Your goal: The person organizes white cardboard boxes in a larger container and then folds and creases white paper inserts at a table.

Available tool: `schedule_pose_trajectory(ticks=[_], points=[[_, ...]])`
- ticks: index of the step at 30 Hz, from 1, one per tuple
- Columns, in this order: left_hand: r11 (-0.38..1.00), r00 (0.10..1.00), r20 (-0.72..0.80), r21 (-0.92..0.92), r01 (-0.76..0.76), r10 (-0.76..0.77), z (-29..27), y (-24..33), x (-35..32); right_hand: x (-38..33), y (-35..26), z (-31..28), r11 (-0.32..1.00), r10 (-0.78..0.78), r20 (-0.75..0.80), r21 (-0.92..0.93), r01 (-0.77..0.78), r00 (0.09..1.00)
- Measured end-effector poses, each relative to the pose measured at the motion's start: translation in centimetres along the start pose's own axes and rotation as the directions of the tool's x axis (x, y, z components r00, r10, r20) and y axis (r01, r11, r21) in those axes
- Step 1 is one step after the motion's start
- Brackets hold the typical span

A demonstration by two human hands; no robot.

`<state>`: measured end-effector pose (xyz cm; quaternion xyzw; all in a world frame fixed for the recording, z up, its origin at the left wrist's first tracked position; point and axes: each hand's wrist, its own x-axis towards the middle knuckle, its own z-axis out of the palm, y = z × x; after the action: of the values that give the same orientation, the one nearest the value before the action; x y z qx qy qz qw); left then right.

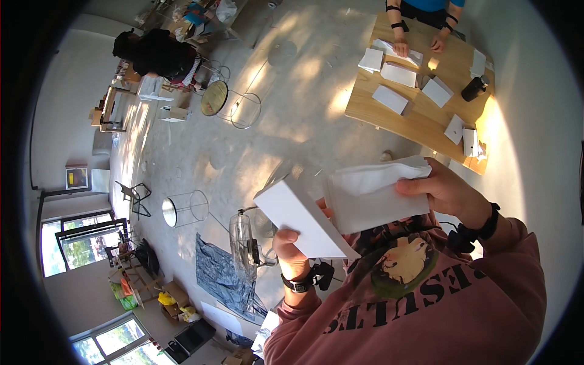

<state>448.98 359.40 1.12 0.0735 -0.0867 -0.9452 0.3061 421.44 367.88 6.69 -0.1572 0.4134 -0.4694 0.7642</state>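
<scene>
A dusty-pink sweatshirt [426, 310] with long sleeves covers the person; dark block lettering and a round printed picture mark its front; a black band with a small black device circles each wrist.

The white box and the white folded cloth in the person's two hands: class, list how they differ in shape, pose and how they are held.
The white box is rigid, with flat faces and sharp corners; the white folded cloth is soft, its edges layered and wavy. The box is in the left hand, gripped from below; the cloth is in the right hand, pinched at its right edge. The box tilts diagonally; the cloth lies more level. Both are plain white.
</scene>
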Motion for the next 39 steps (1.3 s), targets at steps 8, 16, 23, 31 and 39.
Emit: schedule_pose_trajectory(ticks=[8,16,23,31,39], points=[[0.971,0.943,-0.23,0.064,-0.231,0.239,1.5,-4.8,2.6,0.7,2.4,2.4,0.715,-0.657,-0.272,-0.52,0.467,0.704],[0.946,0.945,-0.145,-0.098,-0.31,0.294,2.0,-6.5,3.5,0.5,4.0,3.2,0.752,-0.553,-0.222,-0.547,0.367,0.803],[0.909,0.895,-0.2,0.215,-0.356,0.398,3.2,-5.8,3.7,1.2,4.7,1.6,0.957,-0.29,-0.296,-0.113,0.267,0.91],[0.854,0.828,-0.228,0.234,-0.464,0.512,4.2,-2.7,4.6,-1.6,2.0,0.9,0.919,-0.279,-0.257,0.208,0.335,0.925],[0.837,0.84,-0.083,0.182,-0.516,0.536,5.6,-3.1,5.8,-1.0,3.0,2.2,0.946,-0.213,-0.187,0.206,0.25,0.959]])
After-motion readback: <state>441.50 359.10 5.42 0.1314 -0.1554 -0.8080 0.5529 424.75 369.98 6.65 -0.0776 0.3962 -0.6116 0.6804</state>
